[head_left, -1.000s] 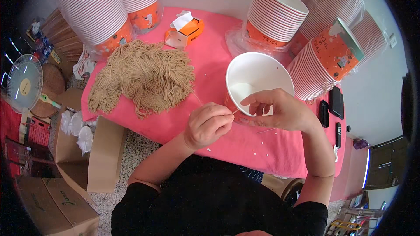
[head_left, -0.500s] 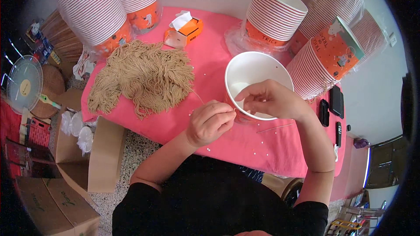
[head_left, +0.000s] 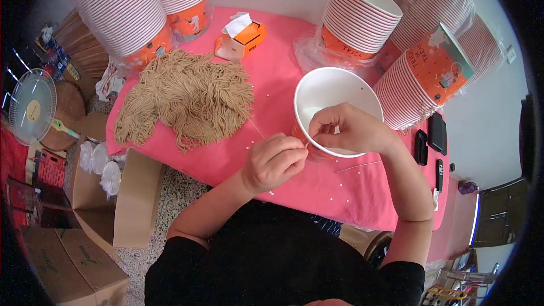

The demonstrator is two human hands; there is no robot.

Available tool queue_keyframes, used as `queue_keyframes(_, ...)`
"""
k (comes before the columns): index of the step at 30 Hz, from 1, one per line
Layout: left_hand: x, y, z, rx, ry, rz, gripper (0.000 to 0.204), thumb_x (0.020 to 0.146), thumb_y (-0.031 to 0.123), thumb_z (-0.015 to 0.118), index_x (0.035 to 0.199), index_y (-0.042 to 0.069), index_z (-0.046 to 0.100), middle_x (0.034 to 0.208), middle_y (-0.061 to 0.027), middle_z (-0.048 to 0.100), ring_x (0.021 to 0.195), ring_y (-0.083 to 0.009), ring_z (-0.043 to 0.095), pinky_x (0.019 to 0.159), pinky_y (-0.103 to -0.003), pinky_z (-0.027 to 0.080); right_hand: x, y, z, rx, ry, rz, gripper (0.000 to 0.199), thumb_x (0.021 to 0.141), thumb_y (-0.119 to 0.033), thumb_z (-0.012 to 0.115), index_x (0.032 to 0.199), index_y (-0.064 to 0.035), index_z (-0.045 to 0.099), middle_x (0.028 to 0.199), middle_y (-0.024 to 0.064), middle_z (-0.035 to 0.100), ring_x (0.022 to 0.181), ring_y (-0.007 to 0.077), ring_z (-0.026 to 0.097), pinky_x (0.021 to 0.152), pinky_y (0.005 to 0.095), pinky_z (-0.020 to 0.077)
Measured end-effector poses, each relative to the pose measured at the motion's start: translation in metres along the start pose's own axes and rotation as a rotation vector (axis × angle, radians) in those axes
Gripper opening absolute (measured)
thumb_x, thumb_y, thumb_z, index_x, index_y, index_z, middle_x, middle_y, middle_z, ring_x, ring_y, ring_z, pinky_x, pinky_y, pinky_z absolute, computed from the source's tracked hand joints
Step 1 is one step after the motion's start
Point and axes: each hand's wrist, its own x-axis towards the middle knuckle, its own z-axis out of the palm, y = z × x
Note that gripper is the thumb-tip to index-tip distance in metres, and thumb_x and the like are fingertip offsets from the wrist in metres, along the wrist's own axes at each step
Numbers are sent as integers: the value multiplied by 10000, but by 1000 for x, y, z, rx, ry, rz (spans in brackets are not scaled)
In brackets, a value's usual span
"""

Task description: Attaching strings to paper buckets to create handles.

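Note:
A white paper bucket (head_left: 333, 89) with an orange outside stands at the table's middle. At its near left rim my left hand (head_left: 274, 162) is closed in a pinch. A thin tan cord (head_left: 257, 128) runs from the heap of tan cords (head_left: 187, 99) to this hand, and a short end shows at its fingertips. My right hand (head_left: 358, 130) reaches over the bucket's mouth, fingertips pressed together just inside the near rim. Whatever those fingertips hold, if anything, is hidden. A thin, straight, dark strand or rod (head_left: 358, 166) lies on the cloth below my right wrist.
Bucket stacks in clear plastic (head_left: 116, 11) rise at the back left; more stacks (head_left: 362, 14) stand back right. An orange box (head_left: 241, 39) with white paper sits behind the cords. Dark cases (head_left: 436, 133) lie by the right edge. Small white dots speckle the pink cloth (head_left: 272, 90).
My right fingers have closed together and dipped slightly toward the near rim; before, they were spread apart above the bucket. My left hand keeps its pinch, nearly still.

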Motion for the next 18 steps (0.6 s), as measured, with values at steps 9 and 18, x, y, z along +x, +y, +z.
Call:
queue_keyframes(9, 3, -2, 4, 32, 0, -12, 248, 648, -42, 720, 843, 38, 589, 862, -73, 594, 659, -221, 593, 562, -313, 506, 0, 2, 3, 79, 67, -63, 130, 802, 25, 619, 927, 1, 649, 784, -2, 639, 732, 65, 563, 669, 228, 461)
queue_keyframes(18, 9, -1, -3, 58, -19, -99, 290, 685, 23, 735, 928, 42, 579, 831, -81, 610, 691, -228, 603, 599, -333, 502, -7, 4, -1, -261, 251, -150, 76, 764, 26, 610, 835, 11, 586, 739, 63, 594, 682, 144, 576, 649, 285, 477)
